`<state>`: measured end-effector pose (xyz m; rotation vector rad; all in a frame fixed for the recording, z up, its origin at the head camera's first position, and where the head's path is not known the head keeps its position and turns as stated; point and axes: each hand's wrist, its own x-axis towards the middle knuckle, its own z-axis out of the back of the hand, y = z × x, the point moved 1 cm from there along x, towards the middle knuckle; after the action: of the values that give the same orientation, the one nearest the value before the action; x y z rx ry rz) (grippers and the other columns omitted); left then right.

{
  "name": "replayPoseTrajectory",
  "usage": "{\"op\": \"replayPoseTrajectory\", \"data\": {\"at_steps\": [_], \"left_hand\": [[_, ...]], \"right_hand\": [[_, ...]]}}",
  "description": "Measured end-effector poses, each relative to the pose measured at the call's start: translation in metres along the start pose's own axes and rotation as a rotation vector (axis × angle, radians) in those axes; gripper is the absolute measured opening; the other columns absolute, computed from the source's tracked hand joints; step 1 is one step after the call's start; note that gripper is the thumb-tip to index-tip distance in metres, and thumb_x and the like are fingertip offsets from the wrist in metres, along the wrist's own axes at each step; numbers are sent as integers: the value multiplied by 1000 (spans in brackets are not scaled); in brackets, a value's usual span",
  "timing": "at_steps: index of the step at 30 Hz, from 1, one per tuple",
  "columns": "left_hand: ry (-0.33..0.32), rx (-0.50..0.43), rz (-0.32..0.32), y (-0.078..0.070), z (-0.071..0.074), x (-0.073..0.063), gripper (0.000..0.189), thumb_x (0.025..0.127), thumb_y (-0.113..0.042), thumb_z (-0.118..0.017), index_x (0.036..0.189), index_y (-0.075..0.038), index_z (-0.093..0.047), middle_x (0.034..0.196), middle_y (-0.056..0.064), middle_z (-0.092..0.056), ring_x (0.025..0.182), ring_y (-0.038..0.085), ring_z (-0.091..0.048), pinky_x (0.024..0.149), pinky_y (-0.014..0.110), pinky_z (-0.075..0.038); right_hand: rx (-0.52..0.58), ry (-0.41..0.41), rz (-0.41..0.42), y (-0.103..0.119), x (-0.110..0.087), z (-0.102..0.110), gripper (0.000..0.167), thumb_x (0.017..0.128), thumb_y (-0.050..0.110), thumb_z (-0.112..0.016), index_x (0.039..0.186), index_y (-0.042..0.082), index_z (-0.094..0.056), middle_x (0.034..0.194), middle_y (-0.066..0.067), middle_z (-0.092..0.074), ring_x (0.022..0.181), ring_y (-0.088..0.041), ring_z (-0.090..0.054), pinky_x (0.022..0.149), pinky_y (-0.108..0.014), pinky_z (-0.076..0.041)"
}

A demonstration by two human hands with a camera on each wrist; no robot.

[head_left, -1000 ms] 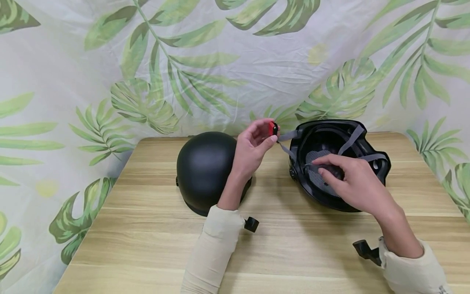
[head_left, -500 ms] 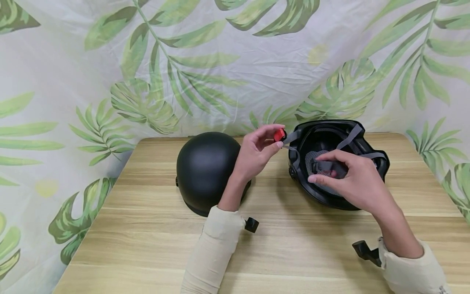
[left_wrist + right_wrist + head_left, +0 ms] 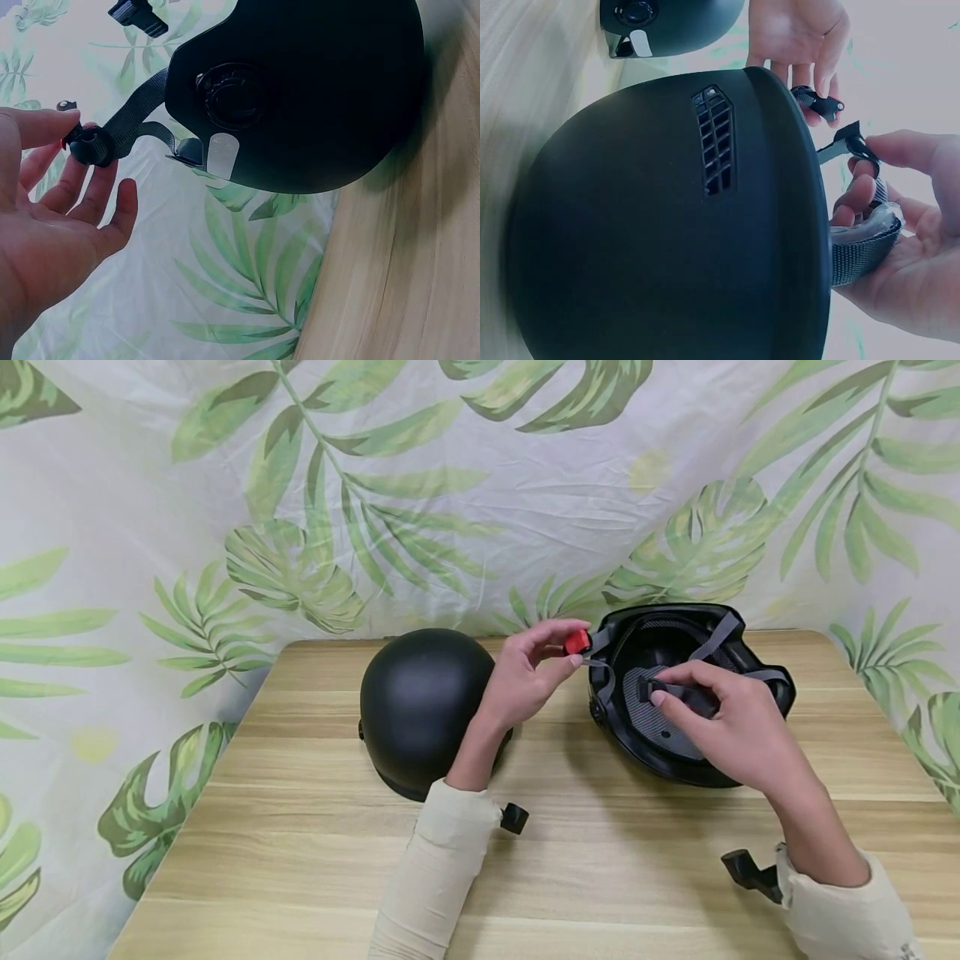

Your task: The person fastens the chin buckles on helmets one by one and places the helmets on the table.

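Note:
A black helmet point(image 3: 663, 639) lies upturned on the right of the table, its padded inside and grey straps point(image 3: 718, 637) showing. Just off its left rim, my left hand point(image 3: 521, 677) pinches a red-and-black buckle point(image 3: 577, 643) at the end of one strap. Over the helmet's opening, my right hand point(image 3: 735, 718) pinches a black strap clip point(image 3: 850, 139) between thumb and forefinger. In the right wrist view, a strap with clear plastic point(image 3: 881, 219) on it runs by the right palm. The two strap ends are apart.
A second black helmet point(image 3: 420, 710) sits dome up on the wooden table point(image 3: 300, 827), partly behind the left hand and wrist. Black wrist mounts point(image 3: 513, 817) stick out from the sleeves. A leaf-print cloth point(image 3: 420, 510) hangs behind the table's far edge.
My left hand has shifted slightly right and down with the buckle, its red side turning into view. The right fingers spread half a second ago, and now pinch together on the clip.

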<state>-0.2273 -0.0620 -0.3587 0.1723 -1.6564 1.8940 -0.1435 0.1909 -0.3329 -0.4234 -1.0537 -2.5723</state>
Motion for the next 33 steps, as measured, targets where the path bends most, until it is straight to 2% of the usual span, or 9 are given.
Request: {"op": "replayPoseTrajectory", "data": {"at_steps": [1,6,10,13,18,24,29,33], "left_hand": [[6,9,-7,0,0,0,36,100,1,-69,136,3,-69,123,22,-73,111,27,-70,104,31,-57],[33,43,-43,0,-1,0,35,99,1,-71,134,2,-71,127,19,-72,114,27,-69,104,34,-58],[59,71,-58,0,-2,0,35,99,1,-73,134,0,-73,129,17,-71,116,25,-69,103,38,-60],[84,104,-61,-2,-4,0,36,98,1,-74,133,-2,-74,132,15,-71,119,24,-68,102,36,-60],[112,153,-56,-3,-9,0,35,96,-2,-78,130,-3,-75,129,13,-74,120,22,-70,103,26,-57],[134,169,-65,-4,-16,-1,29,95,-3,-81,123,-3,-77,122,12,-78,115,20,-71,105,34,-58],[144,179,-81,-4,-21,-1,29,95,-3,-81,123,-5,-77,123,11,-76,114,19,-69,101,28,-57],[144,165,-95,-4,-22,-1,29,95,-3,-81,124,-4,-77,124,11,-75,115,19,-68,100,28,-57]], "right_hand": [[6,-1,2,0,0,0,15,99,17,-78,115,15,-79,94,-6,-80,62,-4,-49,56,-24,-38],[43,-2,-5,-2,0,3,13,101,14,-76,113,14,-78,88,2,-73,69,-2,-55,59,-19,-41],[59,-5,-1,-4,1,4,16,100,11,-75,116,16,-78,94,11,-73,75,2,-60,64,-15,-44],[76,7,1,-5,1,4,21,101,9,-74,120,16,-77,99,15,-72,75,1,-61,62,-17,-44],[123,48,-17,-5,0,6,26,104,10,-70,129,16,-75,101,15,-70,74,-4,-61,56,-23,-43],[196,74,-16,-5,1,7,26,106,9,-67,131,13,-73,105,17,-71,81,-3,-67,65,-17,-51],[225,92,-28,-5,2,7,26,106,9,-67,131,13,-73,108,17,-71,85,-1,-68,73,-14,-54],[243,105,-45,-6,2,6,25,107,11,-67,131,13,-73,108,14,-71,85,-3,-68,74,-14,-54]]}}
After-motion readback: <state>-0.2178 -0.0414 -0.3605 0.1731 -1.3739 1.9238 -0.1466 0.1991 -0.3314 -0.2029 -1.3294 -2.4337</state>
